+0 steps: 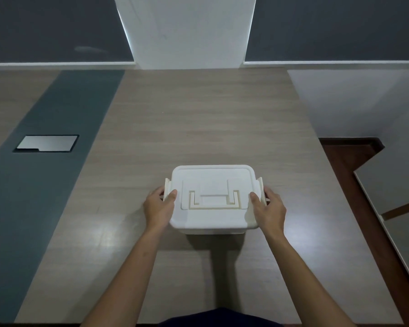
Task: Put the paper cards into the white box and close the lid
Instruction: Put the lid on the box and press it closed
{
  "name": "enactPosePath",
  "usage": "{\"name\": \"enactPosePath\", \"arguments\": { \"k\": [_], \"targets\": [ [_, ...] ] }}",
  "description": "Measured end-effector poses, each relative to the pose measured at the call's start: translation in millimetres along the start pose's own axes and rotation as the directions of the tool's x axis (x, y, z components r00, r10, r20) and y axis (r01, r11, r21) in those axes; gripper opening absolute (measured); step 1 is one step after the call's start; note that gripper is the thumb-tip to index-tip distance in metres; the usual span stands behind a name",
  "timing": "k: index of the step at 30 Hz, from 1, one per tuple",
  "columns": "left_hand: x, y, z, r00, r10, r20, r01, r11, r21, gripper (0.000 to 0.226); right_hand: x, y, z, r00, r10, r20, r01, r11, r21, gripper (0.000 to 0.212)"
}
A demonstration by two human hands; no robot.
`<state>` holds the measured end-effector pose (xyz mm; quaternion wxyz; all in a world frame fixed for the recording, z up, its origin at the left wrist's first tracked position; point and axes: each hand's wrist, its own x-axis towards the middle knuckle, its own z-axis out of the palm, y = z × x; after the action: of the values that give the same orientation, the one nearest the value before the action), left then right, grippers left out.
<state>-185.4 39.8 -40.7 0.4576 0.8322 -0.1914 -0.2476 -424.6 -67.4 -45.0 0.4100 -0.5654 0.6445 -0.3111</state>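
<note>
Two hands, left (159, 206), right (268, 207), each grip clasping one lidded white box (213, 199)

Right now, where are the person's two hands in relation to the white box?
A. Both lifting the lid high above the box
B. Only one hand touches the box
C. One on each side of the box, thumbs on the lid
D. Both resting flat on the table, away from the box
C: the left hand and right hand flank the white box, thumbs on its lid, which sits on the box.
</note>
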Motion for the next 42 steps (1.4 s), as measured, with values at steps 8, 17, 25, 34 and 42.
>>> {"name": "enactPosePath", "arguments": {
  "k": [8,17,25,34,42],
  "targets": [
    [-7,-4,13,0.973,0.220,-0.074,-0.199,0.955,0.221,0.036,-6,-4,5,0.996,-0.084,-0.028,0.082,0.994,-0.078,0.047],
    [-7,-10,21,0.963,0.257,-0.080,-0.228,0.937,0.265,0.041,-7,0,15,0.948,-0.296,-0.117,0.261,0.934,-0.246,0.036],
    [-3,-9,23,0.966,0.249,-0.076,-0.219,0.935,0.279,0.044,-6,3,23,0.947,-0.295,-0.132,0.266,0.943,-0.200,0.038],
    [20,4,30,0.968,0.241,-0.068,-0.211,0.932,0.294,0.045,21,-9,35,0.929,-0.340,-0.144,0.304,0.926,-0.225,0.036],
    [51,21,41,0.962,0.266,-0.061,-0.235,0.921,0.312,0.044,52,-26,46,0.930,-0.350,-0.113,0.307,0.909,-0.281,0.036]
  ]
}}
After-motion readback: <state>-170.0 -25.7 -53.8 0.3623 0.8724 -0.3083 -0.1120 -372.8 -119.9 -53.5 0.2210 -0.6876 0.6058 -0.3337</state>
